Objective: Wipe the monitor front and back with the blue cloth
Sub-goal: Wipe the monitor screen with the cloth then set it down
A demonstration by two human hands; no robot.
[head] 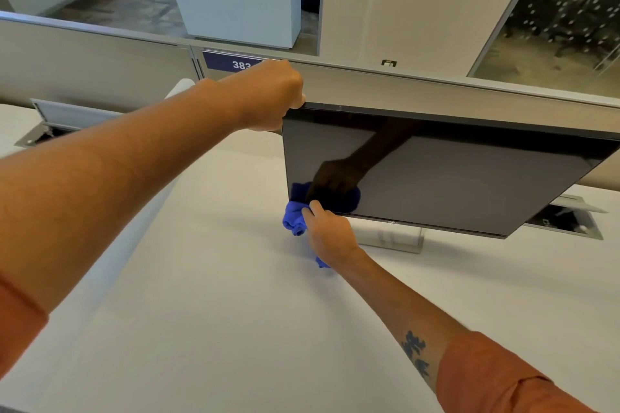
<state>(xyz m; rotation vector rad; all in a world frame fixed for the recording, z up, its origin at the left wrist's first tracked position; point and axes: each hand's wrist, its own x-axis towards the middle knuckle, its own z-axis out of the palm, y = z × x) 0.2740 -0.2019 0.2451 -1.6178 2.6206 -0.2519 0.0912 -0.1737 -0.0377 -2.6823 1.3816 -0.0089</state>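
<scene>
A dark-screened monitor (469,178) stands on a silver base (392,240) on the white desk, its screen off and facing me. My left hand (268,94) grips the monitor's top left corner. My right hand (330,233) holds the bunched blue cloth (294,220) and presses it against the screen's lower left corner. The glossy screen reflects the cloth and my right arm. The back of the monitor is hidden.
The white desk (218,312) stretches toward me. A grey partition (94,57) with a "383" label (235,62) runs behind the monitor. Open cable hatches sit at the left (43,131) and right (567,221) of the desk.
</scene>
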